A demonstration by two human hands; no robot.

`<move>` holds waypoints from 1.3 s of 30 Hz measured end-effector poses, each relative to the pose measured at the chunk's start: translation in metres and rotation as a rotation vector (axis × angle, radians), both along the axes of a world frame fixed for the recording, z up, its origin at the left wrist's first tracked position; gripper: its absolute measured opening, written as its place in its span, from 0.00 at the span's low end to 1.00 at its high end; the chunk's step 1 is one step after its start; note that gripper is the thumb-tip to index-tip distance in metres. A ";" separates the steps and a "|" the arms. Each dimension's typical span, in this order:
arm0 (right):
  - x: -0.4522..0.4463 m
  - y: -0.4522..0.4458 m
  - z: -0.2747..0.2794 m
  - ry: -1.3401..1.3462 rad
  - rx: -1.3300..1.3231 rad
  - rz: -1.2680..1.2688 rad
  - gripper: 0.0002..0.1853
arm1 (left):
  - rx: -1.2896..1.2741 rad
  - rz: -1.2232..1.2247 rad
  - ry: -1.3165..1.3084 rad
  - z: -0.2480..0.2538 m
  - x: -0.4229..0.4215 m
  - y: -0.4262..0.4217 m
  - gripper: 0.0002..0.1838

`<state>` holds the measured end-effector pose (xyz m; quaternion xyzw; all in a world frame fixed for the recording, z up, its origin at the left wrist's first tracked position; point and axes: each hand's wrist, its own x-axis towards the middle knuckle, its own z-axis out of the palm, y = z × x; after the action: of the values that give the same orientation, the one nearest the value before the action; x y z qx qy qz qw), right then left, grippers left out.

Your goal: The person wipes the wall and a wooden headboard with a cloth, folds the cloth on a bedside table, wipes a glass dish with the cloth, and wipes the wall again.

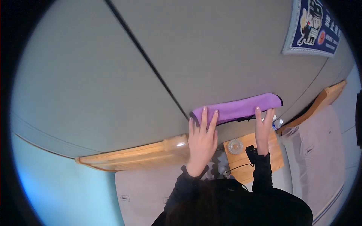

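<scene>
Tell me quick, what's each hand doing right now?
Left hand: open, fingers spread on the purple cloth.
Right hand: open, fingertips on the same cloth.

You are in a bedroom, most likely a hotel or guest room. Two beds flank you: a pale-covered bed (147,188) at lower left and another pale-covered bed (320,150) at right, both with small rectangular printed labels on their covers. Each has a light wooden headboard, one left (124,155), one right (320,105). Between them you see a square wooden bedside table (237,165) bearing a round clear-glass ashtray (235,146). A navy sign (320,30) with Chinese characters and a cartoon figure suggests a managed lodging.
</scene>
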<state>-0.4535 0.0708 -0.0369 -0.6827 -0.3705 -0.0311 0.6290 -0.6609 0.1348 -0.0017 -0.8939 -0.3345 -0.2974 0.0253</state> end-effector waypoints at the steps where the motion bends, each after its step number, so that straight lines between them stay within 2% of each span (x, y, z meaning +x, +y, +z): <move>1: -0.001 0.004 0.007 0.012 0.037 0.002 0.30 | 0.007 0.018 0.008 0.003 -0.001 0.003 0.33; 3: -0.015 0.015 0.025 0.024 0.119 0.010 0.30 | 0.040 0.072 -0.009 0.008 -0.014 0.010 0.33; 6: -0.049 0.033 0.052 -0.149 0.114 -0.004 0.31 | 0.094 0.181 -0.068 0.014 -0.043 0.023 0.31; 10: -0.111 0.059 0.080 -0.313 0.137 0.056 0.29 | 0.144 0.353 -0.137 0.031 -0.102 0.035 0.30; 13: -0.151 0.084 0.092 -0.447 0.113 0.159 0.25 | 0.148 0.469 -0.164 0.024 -0.143 0.053 0.31; 15: -0.179 0.098 0.096 -0.518 0.119 0.198 0.20 | 0.077 0.518 -0.200 0.018 -0.169 0.059 0.32; 16: -0.193 0.104 0.095 -0.552 0.068 0.236 0.21 | 0.047 0.537 -0.218 0.016 -0.181 0.063 0.32; 17: -0.205 0.108 0.093 -0.585 0.017 0.269 0.23 | 0.109 0.585 -0.244 0.009 -0.192 0.070 0.28; 21: -0.248 0.124 0.084 -0.722 -0.106 0.378 0.22 | -0.061 0.687 -0.198 -0.012 -0.227 0.080 0.32; 23: -0.265 0.128 0.089 -0.766 -0.150 0.425 0.18 | -0.114 0.714 -0.212 -0.024 -0.236 0.082 0.32; 26: -0.269 0.133 0.075 -0.826 -0.030 0.333 0.14 | -0.228 0.697 -0.226 -0.032 -0.239 0.081 0.34; 29: -0.266 0.129 0.071 -0.678 -0.145 0.404 0.11 | -0.300 0.641 -0.267 -0.039 -0.239 0.082 0.36; 31: -0.258 0.122 0.060 -0.675 -0.172 0.361 0.10 | -0.305 0.605 -0.301 -0.039 -0.232 0.082 0.39; 34: -0.247 0.109 0.035 -0.608 -0.270 0.200 0.10 | -0.231 0.489 -0.322 -0.047 -0.214 0.084 0.43; 35: -0.237 0.103 0.021 -0.609 -0.305 0.130 0.11 | -0.042 0.416 -0.308 -0.050 -0.206 0.086 0.42; 36: -0.226 0.100 0.009 -0.612 -0.335 0.053 0.12 | 0.002 0.382 -0.277 -0.056 -0.195 0.089 0.41; 39: -0.217 0.098 0.011 -0.559 -0.197 -0.075 0.14 | 0.146 0.308 -0.243 -0.064 -0.185 0.097 0.37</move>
<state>-0.6709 0.1686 -0.0259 -0.7187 -0.5050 -0.2051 0.4317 -0.8461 0.2315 -0.0653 -0.7856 -0.4453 -0.4191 0.0945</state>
